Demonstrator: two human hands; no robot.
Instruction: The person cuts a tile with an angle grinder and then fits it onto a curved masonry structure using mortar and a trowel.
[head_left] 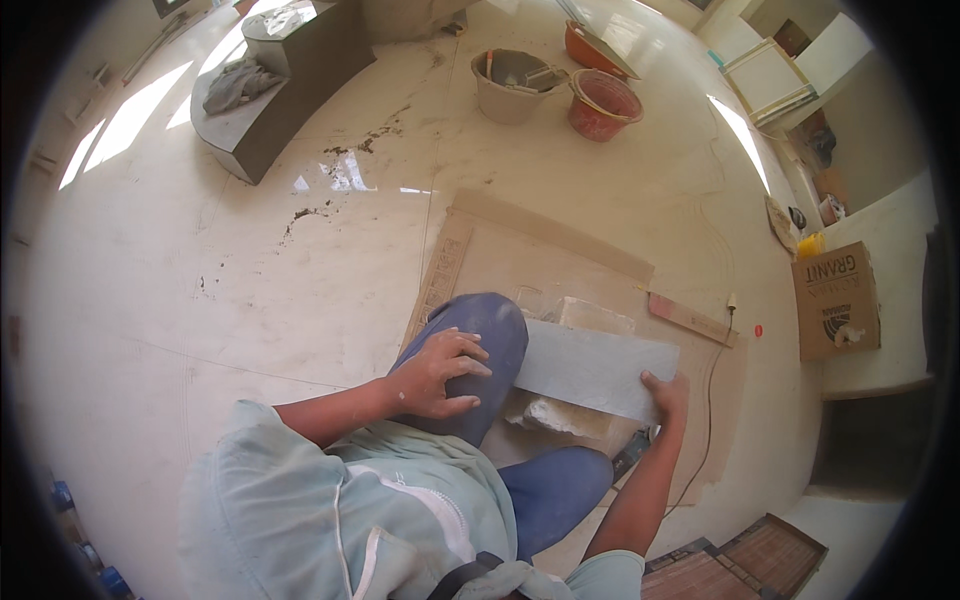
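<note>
A long grey tile point(600, 368) lies across rough pale blocks that stick out on both sides of it. The far block point(597, 314) is flat-topped, and the near block point(560, 416) has a broken white edge. My right hand point(668, 396) grips the tile's right end, thumb on top. Over my raised left knee, my left hand point(440, 373) is held with its fingers apart and nothing in them. Partly hidden between my right forearm and right leg is a dark teal power tool point(631, 453). Flattened cardboard point(540, 240) is spread beneath the blocks.
A reddish strip point(688, 318) lies on the cardboard's right side, near a dark cord point(711, 420). Ahead stand a beige bucket point(508, 100), a red bucket point(602, 108) and an orange basin point(597, 50). A curved grey step point(300, 95) is far left; a carton point(838, 300) stands right.
</note>
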